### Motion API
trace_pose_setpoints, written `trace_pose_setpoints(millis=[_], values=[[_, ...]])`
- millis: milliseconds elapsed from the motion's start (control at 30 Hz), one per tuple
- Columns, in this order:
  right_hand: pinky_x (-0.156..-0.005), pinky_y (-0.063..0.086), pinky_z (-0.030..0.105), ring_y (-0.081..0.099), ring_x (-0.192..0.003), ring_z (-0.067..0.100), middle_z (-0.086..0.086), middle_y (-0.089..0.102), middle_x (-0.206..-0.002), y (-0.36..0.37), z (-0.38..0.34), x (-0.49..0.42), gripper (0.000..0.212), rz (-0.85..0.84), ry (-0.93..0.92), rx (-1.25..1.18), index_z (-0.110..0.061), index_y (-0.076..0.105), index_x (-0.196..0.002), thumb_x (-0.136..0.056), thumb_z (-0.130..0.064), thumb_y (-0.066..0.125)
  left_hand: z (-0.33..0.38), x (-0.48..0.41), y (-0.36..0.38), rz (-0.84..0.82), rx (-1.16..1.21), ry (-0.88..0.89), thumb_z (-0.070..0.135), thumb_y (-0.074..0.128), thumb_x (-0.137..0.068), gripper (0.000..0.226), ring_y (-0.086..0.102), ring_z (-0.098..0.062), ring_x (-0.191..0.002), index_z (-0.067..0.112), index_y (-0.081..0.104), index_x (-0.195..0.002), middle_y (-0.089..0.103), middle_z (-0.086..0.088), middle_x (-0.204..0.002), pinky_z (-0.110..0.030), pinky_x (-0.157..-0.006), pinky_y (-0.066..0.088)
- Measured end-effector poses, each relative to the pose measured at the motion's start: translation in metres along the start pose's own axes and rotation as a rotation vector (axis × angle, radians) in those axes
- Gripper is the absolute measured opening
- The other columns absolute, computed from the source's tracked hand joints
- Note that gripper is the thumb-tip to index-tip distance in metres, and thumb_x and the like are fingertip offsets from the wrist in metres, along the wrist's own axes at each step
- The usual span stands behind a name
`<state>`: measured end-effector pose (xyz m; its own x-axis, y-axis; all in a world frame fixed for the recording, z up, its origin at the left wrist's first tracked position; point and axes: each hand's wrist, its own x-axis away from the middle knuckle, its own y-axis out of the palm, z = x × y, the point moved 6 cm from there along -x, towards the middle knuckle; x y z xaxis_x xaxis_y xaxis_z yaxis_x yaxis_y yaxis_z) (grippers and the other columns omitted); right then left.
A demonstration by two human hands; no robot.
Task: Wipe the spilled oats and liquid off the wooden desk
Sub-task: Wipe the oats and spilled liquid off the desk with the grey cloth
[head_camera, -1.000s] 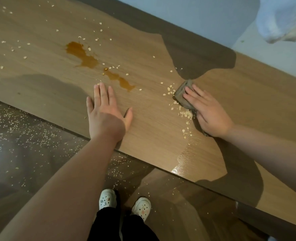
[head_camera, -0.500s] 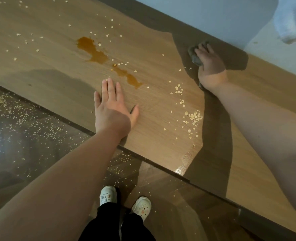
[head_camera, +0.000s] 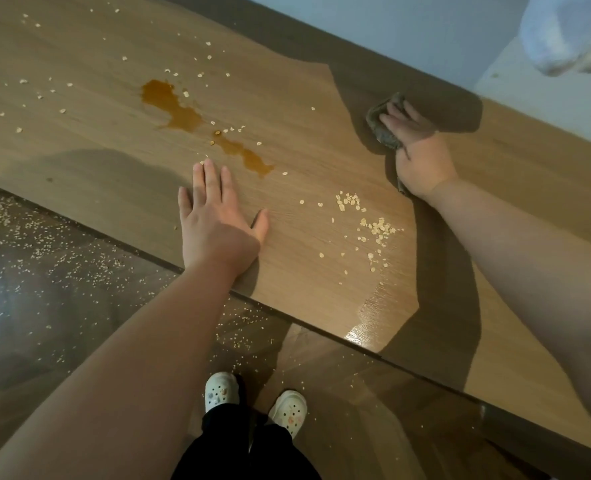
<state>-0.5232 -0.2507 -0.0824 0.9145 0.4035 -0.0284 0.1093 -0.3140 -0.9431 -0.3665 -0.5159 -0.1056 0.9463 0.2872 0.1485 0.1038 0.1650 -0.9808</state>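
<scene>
Pressing down with the right hand (head_camera: pixel 422 157), straight fingers laid over a crumpled grey-brown cloth (head_camera: pixel 382 128), up by the far edge of the tabletop (head_camera: pixel 79 161) and deep in shadow. Pinning it flat rather than clenching it; impossible to say what the thumb is doing underneath. Bracing with the left hand (head_camera: pixel 218 223), palm down, fingers straight, holding nothing, close to the near edge.

Looking just past the left fingertips: an amber puddle (head_camera: pixel 173 105) trailing into a thinner streak (head_camera: pixel 245 155), untouched and well apart from the cloth. Between the two hands, toward the near edge, a loose heap of oat flakes (head_camera: pixel 379 228). More flakes sprinkled toward the far left corner. Down at the near edge, a wet sheen (head_camera: pixel 367 323) catching the light.

Judging the handling: soft and limp, that cloth, likely to bunch and roll under a push, so best kept spread under a flat palm or gathered by one edge. Absorbent enough for the thin liquid, probably, though likely to smear it first. Light and dry, the flakes, apt to skate ahead and scatter; sticky once wet.

No bowl, bin or other container anywhere in view. Plenty of flakes already down on the floor (head_camera: pixel 44 254) by the white clogs (head_camera: pixel 221 389).
</scene>
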Motion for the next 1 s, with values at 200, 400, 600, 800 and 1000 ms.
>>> trace_pose_setpoints(millis=[200,400,600,800,1000], values=[[-0.123,0.01,0.037,0.013,-0.149,0.02,0.008,0.028,-0.158,-0.014,0.033,0.032,0.06,-0.122,-0.099,0.097,-0.008,0.037,-0.149,-0.09,0.005,0.037,0.001,0.0,0.0,0.007,0.026,0.002,0.057,0.035,-0.094,0.086,-0.011,-0.023,-0.151,0.008,0.003,-0.156,-0.006,-0.012,-0.164,-0.045,-0.122,-0.001],[-0.123,0.012,0.043,0.009,-0.151,0.024,0.003,0.02,-0.161,0.0,0.018,0.07,0.064,0.036,0.25,0.086,-0.015,0.028,-0.153,-0.092,-0.001,0.04,0.0,0.0,0.0,0.009,0.029,-0.001,0.057,0.035,-0.093,0.086,-0.01,-0.023,-0.151,0.008,0.003,-0.156,-0.005,-0.012,-0.164,-0.046,-0.122,0.0],[-0.12,0.002,0.036,0.007,-0.151,0.014,-0.003,0.02,-0.161,-0.005,0.009,0.109,0.062,-0.081,0.07,0.059,-0.019,0.03,-0.153,-0.093,-0.004,0.036,0.001,0.002,-0.001,0.035,0.034,0.023,0.056,0.036,-0.093,0.086,-0.007,-0.025,-0.151,0.005,0.005,-0.156,-0.002,-0.015,-0.164,-0.046,-0.122,0.001],[-0.123,0.012,0.044,0.011,-0.151,0.025,0.004,0.021,-0.162,-0.003,0.003,0.098,0.062,0.138,0.462,0.077,-0.014,0.029,-0.153,-0.093,-0.008,0.042,0.001,0.002,-0.002,0.05,0.026,0.037,0.055,0.037,-0.094,0.086,-0.004,-0.028,-0.151,0.004,0.008,-0.155,0.001,-0.018,-0.163,-0.047,-0.121,0.002],[-0.121,-0.001,0.037,0.005,-0.149,0.011,-0.003,0.019,-0.16,0.007,-0.025,0.124,0.063,-0.057,0.084,0.01,-0.021,0.028,-0.153,-0.091,-0.009,0.032,0.002,0.002,-0.003,0.051,0.005,0.042,0.056,0.036,-0.094,0.086,-0.002,-0.028,-0.151,0.003,0.009,-0.155,0.002,-0.019,-0.163,-0.048,-0.121,0.004]])
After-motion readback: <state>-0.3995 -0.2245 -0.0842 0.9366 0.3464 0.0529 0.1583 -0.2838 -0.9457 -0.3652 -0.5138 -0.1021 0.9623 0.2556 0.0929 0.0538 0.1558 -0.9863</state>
